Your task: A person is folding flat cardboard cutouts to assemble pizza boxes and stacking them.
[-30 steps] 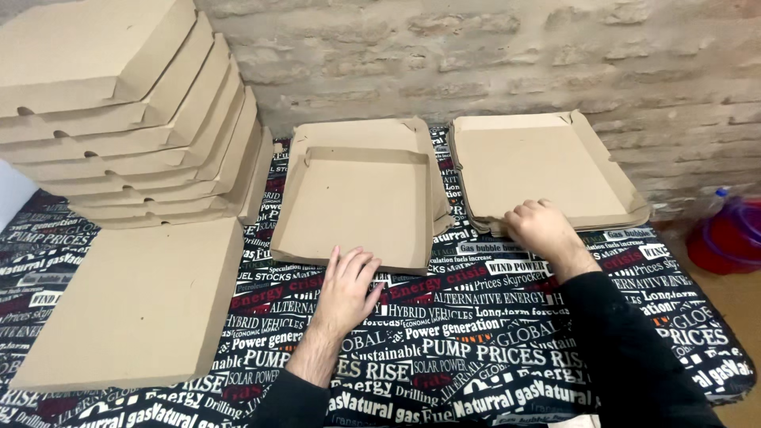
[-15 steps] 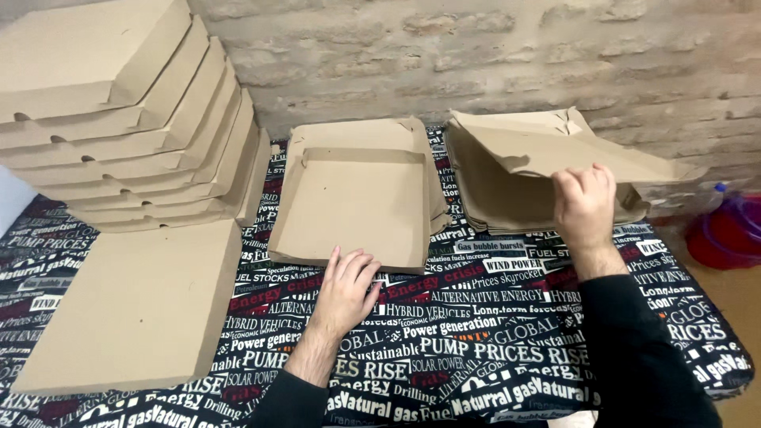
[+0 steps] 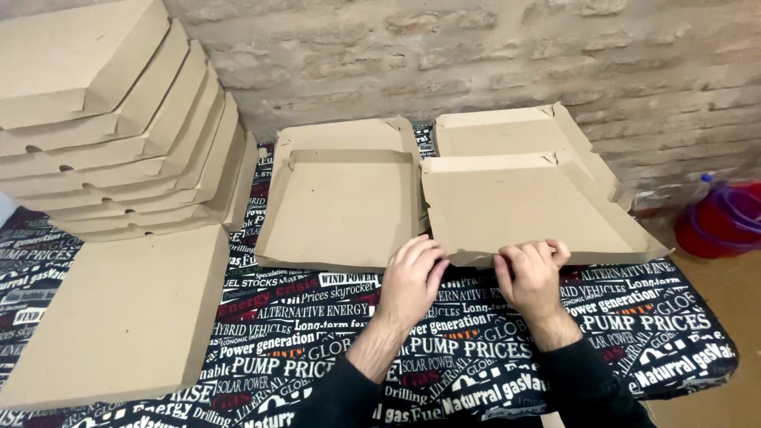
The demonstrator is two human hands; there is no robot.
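Brick wall [image 3: 476, 55] behind newsprint-patterned tablecloth [image 3: 333, 349]

table [image 3: 476, 372], print-covered cloth | on it: flat cardboard sheets [image 3: 127, 317], box stack [image 3: 119, 135], perhaps two open boxes [image 3: 341, 198]

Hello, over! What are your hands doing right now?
Left hand and right hand both gripping near edge of flat cardboard box sheet. Sheet overlaps the half-folded box beside it. Nothing blocking.

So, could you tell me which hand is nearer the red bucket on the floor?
Right hand, at the cardboard sheet's near edge, is nearer the red bucket; left hand is farther off.
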